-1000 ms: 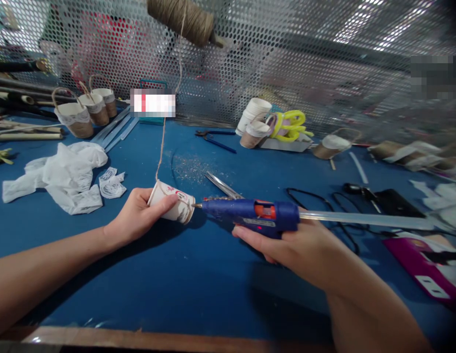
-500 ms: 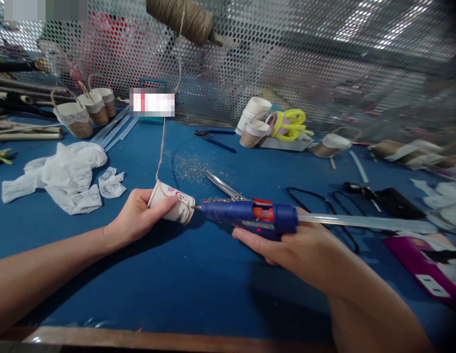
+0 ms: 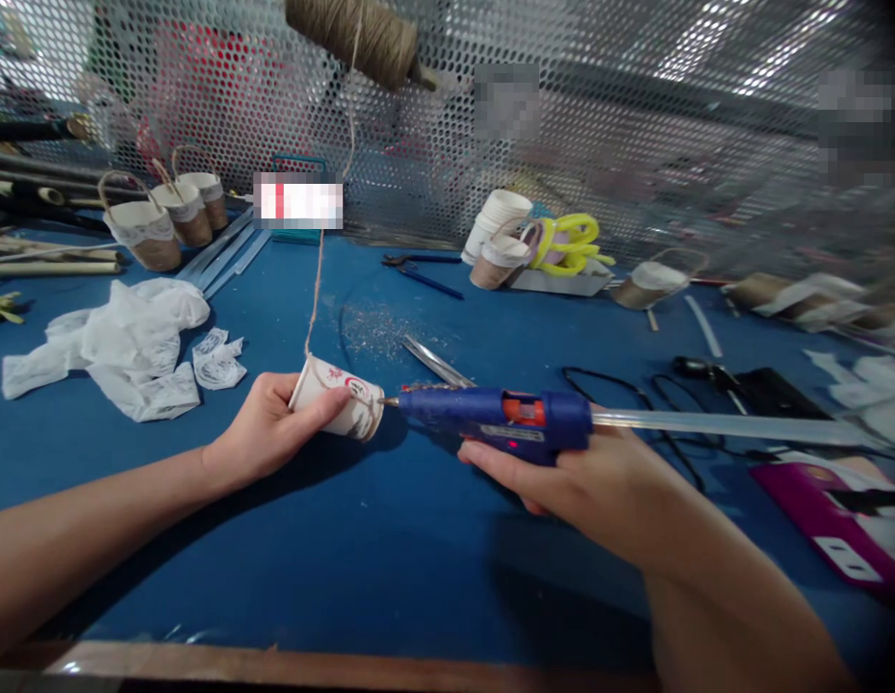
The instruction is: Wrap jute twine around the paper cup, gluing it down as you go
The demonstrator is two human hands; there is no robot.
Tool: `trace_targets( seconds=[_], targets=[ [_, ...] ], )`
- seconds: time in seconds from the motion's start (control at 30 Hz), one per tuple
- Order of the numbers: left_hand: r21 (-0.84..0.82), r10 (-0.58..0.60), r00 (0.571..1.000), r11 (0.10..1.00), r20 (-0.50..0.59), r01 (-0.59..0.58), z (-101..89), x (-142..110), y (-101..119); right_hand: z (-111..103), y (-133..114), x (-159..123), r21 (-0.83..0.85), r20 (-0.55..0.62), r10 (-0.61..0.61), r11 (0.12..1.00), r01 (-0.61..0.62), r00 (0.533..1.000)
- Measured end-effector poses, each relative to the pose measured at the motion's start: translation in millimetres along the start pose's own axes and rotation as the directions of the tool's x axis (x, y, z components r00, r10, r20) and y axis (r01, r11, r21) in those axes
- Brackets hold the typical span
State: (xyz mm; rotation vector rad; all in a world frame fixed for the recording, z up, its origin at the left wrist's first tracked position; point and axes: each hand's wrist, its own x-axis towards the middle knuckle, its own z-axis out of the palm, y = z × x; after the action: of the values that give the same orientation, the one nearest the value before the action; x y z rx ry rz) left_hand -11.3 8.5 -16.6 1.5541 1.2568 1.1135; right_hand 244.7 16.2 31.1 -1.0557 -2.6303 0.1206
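My left hand (image 3: 278, 423) is closed around a small printed paper cup (image 3: 337, 402) tipped on its side, thumb along its wall. A strand of twine (image 3: 316, 298) runs down to the cup's left rim from a big twine spool (image 3: 353, 38) hung above. In my right hand (image 3: 563, 476) is a blue hot glue gun (image 3: 483, 419), with a long clear glue stick (image 3: 707, 425) sticking out of its back. The gun's metal tip is at the cup's right end; whether they touch I cannot tell. Scissors (image 3: 434, 361) lie partly hidden behind the gun.
Crumpled white lace (image 3: 122, 337) lies left. Several twine-wrapped cups with handles (image 3: 148, 236) stand back left. Blue-handled pliers (image 3: 425, 269), stacked white cups (image 3: 495, 221) and yellow cord (image 3: 574, 245) sit at the back. A black cable (image 3: 639, 385) and purple packet (image 3: 815, 525) are on the right.
The glue gun has shifted slightly right, and its rear has risen a little with my right hand. My left hand and the cup stay in place.
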Motion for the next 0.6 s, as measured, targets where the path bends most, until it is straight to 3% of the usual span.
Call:
trace_targets(
  seconds=[0.1,0.17,0.27,0.4,0.5,0.6],
  targets=[
    [0.038,0.059,0.997,0.997,0.045,-0.06,0.5,-3.8,0.7,-2.8,-1.6,6.7,-0.187,-0.017,-0.205,0.962,0.199,0.979],
    [0.067,0.091,0.994,0.993,0.067,-0.096,0.7,-5.0,1.0,-4.3,-1.9,9.1,-0.235,-0.028,-0.256,0.941,0.242,0.966],
    [0.081,0.104,0.993,0.991,0.063,-0.109,0.5,-4.2,1.1,-6.1,-1.7,9.1,-0.14,0.056,-0.176,0.973,0.182,0.983],
    [0.057,0.092,0.995,0.994,0.035,-0.094,0.2,-2.0,1.1,-6.7,-1.2,5.2,0.062,0.175,0.044,0.997,-0.055,0.984],
    [0.049,0.087,0.996,0.995,0.031,-0.088,0.1,-2.1,1.1,-6.7,-2.5,2.4,0.136,0.187,0.171,0.971,-0.198,0.967],
    [0.044,0.072,0.997,0.996,0.024,-0.073,0.1,-2.6,1.1,-7.4,-5.2,0.7,0.163,0.184,0.217,0.955,-0.247,0.959]
  ],
)
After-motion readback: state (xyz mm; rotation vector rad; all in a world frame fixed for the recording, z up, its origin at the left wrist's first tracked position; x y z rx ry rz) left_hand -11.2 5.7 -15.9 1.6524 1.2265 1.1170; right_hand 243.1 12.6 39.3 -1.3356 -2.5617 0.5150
